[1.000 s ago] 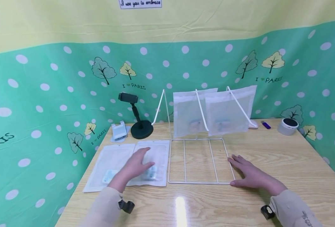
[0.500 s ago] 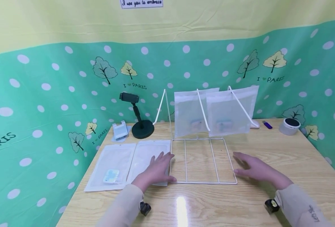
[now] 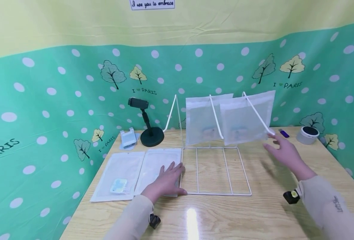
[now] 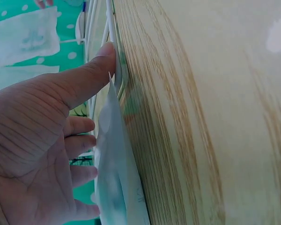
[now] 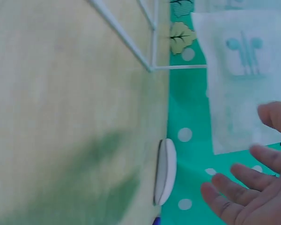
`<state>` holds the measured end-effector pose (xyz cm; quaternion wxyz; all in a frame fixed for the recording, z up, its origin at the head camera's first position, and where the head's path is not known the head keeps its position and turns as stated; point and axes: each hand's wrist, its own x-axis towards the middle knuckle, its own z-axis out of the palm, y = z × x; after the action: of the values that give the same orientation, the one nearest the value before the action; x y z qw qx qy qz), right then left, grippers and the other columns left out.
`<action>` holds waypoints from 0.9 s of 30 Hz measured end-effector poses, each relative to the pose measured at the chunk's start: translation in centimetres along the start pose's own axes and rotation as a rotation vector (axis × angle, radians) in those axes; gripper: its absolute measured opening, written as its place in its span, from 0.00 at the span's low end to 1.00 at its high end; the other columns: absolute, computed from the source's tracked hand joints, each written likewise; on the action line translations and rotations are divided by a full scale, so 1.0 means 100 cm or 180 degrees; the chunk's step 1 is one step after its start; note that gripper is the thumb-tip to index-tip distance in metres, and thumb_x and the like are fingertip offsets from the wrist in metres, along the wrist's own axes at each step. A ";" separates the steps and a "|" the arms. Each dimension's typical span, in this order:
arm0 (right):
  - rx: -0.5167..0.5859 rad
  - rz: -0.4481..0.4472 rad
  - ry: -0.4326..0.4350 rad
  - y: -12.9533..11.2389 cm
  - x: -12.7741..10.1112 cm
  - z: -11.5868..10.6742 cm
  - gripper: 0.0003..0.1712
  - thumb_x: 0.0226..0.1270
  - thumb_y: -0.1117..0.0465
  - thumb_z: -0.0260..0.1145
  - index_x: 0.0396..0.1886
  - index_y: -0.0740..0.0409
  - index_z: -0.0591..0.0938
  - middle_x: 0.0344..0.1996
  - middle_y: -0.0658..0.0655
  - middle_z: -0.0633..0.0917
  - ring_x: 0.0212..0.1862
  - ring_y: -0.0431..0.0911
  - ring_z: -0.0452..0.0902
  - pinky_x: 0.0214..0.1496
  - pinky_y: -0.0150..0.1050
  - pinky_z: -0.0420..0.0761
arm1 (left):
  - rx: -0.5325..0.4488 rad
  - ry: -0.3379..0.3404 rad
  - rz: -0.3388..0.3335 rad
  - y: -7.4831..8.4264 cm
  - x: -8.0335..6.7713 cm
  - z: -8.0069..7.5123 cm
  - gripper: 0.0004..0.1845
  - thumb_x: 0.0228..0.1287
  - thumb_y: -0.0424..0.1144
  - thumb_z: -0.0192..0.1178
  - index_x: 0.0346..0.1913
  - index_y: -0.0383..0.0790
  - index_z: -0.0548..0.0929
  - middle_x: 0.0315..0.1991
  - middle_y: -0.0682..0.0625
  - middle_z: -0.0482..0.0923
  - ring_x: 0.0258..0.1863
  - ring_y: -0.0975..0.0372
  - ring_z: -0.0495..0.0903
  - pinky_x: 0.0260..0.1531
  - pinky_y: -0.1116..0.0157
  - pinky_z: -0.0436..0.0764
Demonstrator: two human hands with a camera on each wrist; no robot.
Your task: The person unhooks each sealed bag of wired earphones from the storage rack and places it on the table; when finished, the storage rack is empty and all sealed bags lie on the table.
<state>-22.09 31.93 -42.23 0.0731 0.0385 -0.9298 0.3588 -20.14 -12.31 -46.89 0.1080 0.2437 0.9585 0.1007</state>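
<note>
My left hand (image 3: 166, 181) is released, fingers extended and spread, at the left side of the white wire rack (image 3: 218, 193). Its thumb rests against the base wire near the front left corner; its fingertips are at the edge of the right-hand flat pouch (image 3: 159, 159). The left-hand flat pouch (image 3: 120, 165) lies just beside that one. My right hand (image 3: 286, 153) is raised and released, fingers parted, grasping nothing. It is at the tip of the right prong (image 3: 258, 112); I cannot determine whether a fingertip makes contact. The front hanging pouch (image 3: 242, 116) and rear hanging pouch (image 3: 199, 120) are suspended from the prongs.

My left hand covers part of the pouch beneath it. Contents of the hanging pouches are indistinct. A blue item (image 5: 157, 221) is cut off at the lower edge of the right wrist view.
</note>
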 end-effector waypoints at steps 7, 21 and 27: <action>0.0596 0.0168 0.0187 -0.013 0.022 -0.009 0.48 0.74 0.44 0.55 0.77 0.66 0.42 0.73 0.75 0.50 0.69 0.74 0.50 0.61 0.72 0.62 | 0.0051 -0.0006 -0.0024 0.000 0.001 0.002 0.50 0.47 0.64 0.71 0.71 0.44 0.66 0.75 0.47 0.57 0.75 0.47 0.49 0.67 0.35 0.48; 0.1023 0.0023 -0.0062 -0.032 0.048 -0.010 0.54 0.71 0.45 0.59 0.78 0.55 0.33 0.75 0.71 0.43 0.73 0.71 0.41 0.67 0.71 0.50 | -0.0005 -0.0031 -0.0020 -0.001 0.000 0.002 0.50 0.48 0.63 0.71 0.72 0.43 0.66 0.75 0.47 0.57 0.75 0.47 0.48 0.67 0.36 0.47; 0.1068 -0.0009 -0.0153 -0.035 0.057 -0.010 0.54 0.72 0.46 0.58 0.77 0.56 0.31 0.75 0.71 0.41 0.73 0.71 0.38 0.66 0.72 0.48 | -0.0010 -0.0049 -0.0015 -0.001 0.000 0.003 0.51 0.48 0.64 0.70 0.72 0.42 0.66 0.75 0.47 0.58 0.75 0.47 0.49 0.67 0.36 0.48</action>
<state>-27.13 29.90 -38.23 0.0438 0.0601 -0.8583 0.5078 -20.16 -12.37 -47.19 0.1159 0.2420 0.9581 0.1000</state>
